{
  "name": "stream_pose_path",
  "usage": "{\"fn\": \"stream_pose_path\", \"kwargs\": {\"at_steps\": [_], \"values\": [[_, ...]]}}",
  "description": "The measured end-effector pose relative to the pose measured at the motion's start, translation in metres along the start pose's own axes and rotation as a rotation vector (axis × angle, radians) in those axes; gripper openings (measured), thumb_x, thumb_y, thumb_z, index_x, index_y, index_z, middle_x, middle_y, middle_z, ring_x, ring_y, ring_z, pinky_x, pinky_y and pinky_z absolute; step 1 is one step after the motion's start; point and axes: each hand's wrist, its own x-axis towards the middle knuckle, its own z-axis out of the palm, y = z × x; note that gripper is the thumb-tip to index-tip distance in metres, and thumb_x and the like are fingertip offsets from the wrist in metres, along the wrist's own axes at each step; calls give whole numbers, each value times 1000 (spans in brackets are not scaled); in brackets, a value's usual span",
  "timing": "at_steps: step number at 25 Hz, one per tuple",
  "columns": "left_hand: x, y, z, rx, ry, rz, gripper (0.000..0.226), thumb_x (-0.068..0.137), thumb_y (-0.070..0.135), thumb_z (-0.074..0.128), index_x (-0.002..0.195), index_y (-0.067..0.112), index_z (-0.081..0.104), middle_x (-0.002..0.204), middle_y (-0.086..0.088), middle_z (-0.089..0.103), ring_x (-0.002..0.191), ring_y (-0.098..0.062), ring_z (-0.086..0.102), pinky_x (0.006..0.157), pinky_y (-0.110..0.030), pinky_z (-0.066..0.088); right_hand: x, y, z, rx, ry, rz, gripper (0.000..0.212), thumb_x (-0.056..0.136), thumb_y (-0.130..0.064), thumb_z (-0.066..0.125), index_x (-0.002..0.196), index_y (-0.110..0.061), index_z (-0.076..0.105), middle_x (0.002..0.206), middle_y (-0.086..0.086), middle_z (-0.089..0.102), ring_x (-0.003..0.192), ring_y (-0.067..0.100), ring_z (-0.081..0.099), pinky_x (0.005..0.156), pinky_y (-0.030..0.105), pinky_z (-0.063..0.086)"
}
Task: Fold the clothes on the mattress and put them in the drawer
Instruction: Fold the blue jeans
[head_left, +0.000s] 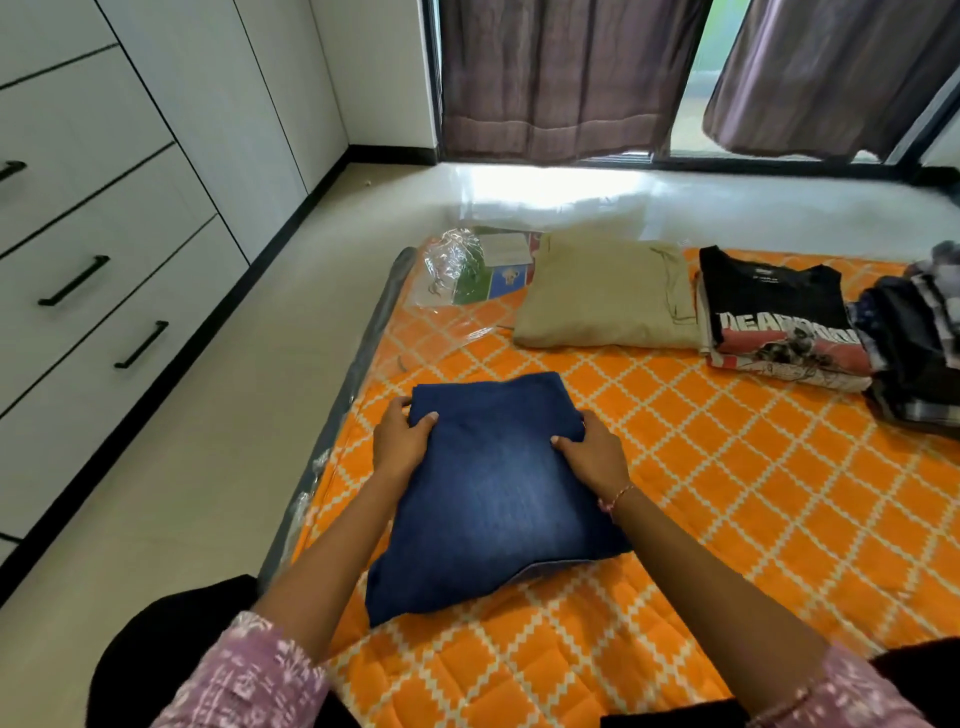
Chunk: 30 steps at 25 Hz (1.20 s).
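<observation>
Orange diamond-patterned mattress (701, 467) on the floor beside white drawers (104, 291). Folded blue jeans (493, 488) at its near left edge. Further back: folded beige garment (602, 296), black printed T-shirt stack (779, 317), dark heap (914, 343). Left hand (400, 439) and right hand (592, 454) gripping the jeans' sides, thumbs on top.

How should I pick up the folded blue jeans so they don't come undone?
Grip the jeans by their two side edges, one hand from each side, as the left hand and right hand do now, thumbs on top. They lie as a flat folded pad on the mattress, so supporting both sides together should keep the layers stacked. Lifting one corner would likely let it unfold.
</observation>
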Motion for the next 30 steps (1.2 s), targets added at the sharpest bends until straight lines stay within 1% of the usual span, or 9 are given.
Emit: {"fn": "stream_pose_path", "kwargs": {"at_steps": [3,7,10,12,14,16,22,26,30], "values": [[-5,-10,7,199,105,45,45,97,28,50,137,10,41,131,-12,54,115,-32,54,87,-39,45,-2,13,14,-293,121,-106,42,95,-30,51,132,-12,44,124,11,55,111,31,53,88,43,47],[-32,-31,5,117,-82,-251,54,98,50,37,125,5,49,124,-14,58,105,-30,57,85,-38,47,-5,29,9,-375,15,13,48,98,-47,39,126,-8,45,121,16,56,107,33,53,82,40,46],[-44,-25,-9,-212,-337,-464,58,92,56,47,129,12,52,126,-9,59,104,-26,60,81,-35,49,-10,29,-1,-197,-82,137,50,94,-53,45,113,-8,56,111,11,63,91,27,59,70,32,42],[-57,-26,-22,-308,-470,-464,60,83,53,62,130,18,51,125,-4,60,104,-23,61,82,-34,50,-17,33,-12,30,-210,220,48,88,-55,55,112,-14,61,111,7,64,93,23,61,77,34,48],[-69,-34,-25,-232,-481,-375,65,78,40,73,134,21,46,125,0,58,109,-22,58,90,-37,48,-25,37,-22,219,-383,240,43,87,-46,62,121,-20,56,120,4,62,101,22,62,85,34,50],[-81,-33,-17,-253,-402,-319,62,79,22,76,133,19,47,119,1,60,102,-19,59,80,-32,49,-31,42,-25,317,-429,193,42,87,-35,66,124,-20,55,120,3,64,102,21,64,83,33,52],[-27,50,0,-328,-385,-92,37,78,13,76,108,26,58,102,10,67,86,-7,65,64,-23,48,18,17,-62,541,-194,-21,29,83,-24,71,111,-20,64,107,-1,72,91,16,70,68,24,53],[61,137,44,-243,-417,12,42,78,17,77,115,16,59,105,3,65,87,-12,61,70,-27,46,99,-18,-119,579,3,-100,19,82,-21,73,99,-21,65,99,-4,71,79,7,69,59,16,52],[145,192,108,-268,-421,3,53,76,15,78,123,8,57,121,-8,63,102,-25,59,84,-36,45,193,-29,-171,460,110,-116,29,90,-21,64,117,-16,56,113,3,64,89,10,62,68,20,49]]}}
